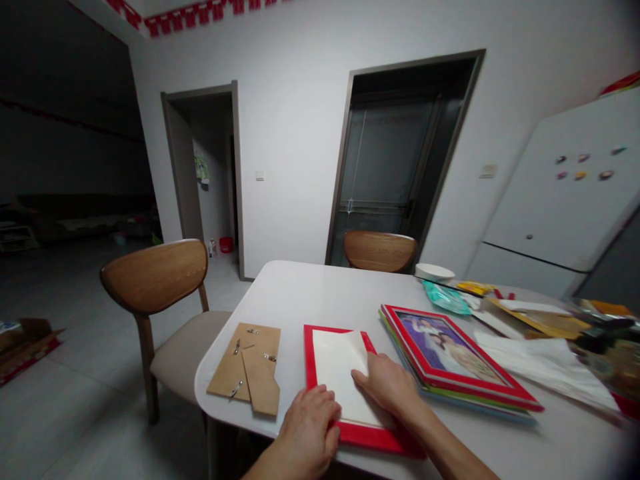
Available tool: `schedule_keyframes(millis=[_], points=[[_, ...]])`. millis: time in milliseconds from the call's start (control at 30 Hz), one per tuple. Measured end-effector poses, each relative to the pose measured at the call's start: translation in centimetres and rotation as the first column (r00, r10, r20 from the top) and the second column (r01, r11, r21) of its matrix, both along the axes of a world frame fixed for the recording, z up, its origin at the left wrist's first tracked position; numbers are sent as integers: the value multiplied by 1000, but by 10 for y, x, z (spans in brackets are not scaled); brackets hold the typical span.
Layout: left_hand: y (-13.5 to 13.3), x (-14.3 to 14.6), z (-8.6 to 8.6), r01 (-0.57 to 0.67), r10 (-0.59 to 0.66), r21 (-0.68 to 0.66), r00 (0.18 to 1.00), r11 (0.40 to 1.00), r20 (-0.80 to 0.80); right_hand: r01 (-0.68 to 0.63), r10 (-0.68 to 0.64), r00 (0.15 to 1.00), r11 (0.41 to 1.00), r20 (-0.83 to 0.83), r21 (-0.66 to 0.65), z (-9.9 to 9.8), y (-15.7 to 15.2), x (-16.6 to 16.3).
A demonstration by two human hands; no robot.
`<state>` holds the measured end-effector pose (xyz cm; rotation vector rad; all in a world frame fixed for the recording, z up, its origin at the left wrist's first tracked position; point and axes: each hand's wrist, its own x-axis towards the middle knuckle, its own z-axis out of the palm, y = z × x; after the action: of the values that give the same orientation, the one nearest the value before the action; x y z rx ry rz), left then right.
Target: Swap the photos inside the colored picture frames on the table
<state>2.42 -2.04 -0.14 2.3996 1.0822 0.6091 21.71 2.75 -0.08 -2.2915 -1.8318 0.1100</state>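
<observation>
A red picture frame [311,357] lies face down on the table, with a white sheet of paper [335,373] inside its opening. My left hand [310,427] holds the frame's lower left side, fingers bent and close together at the paper's edge. My right hand [390,383] is closed at the sheet's right edge, its thumb on the paper and its other fingers partly hidden. Near that hand the sheet's upper right part curves up. Left of the frame lies a brown backing board [225,363] with metal clips and a stand leg [261,383].
On the right is a stack of frames, topped by a red framed photo [450,350]. Beyond it are a teal packet [447,297], a white bowl [434,272] and white wrapping [545,367]. Wooden chairs [160,277] stand left and behind the white table [305,287].
</observation>
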Motion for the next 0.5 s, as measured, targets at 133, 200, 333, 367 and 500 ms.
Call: schedule_keyframes(millis=[133,200,333,367,500], points=[[0,1,1,24,-24,58,1000,998,-14,-31,29,996,999,87,21,0,-3,-5],[0,1,2,40,-39,62,999,997,-21,-120,110,988,988,112,95,-2,-3,-10],[1,0,1,47,-46,50,999,998,-18,-191,154,978,935,143,300,-11,2,-19],[1,-1,0,46,-45,46,999,998,-17,-160,116,982,926,146,342,-14,4,-19],[2,-4,-4,56,-55,33,998,998,-34,-176,134,978,938,157,298,-21,5,-14]])
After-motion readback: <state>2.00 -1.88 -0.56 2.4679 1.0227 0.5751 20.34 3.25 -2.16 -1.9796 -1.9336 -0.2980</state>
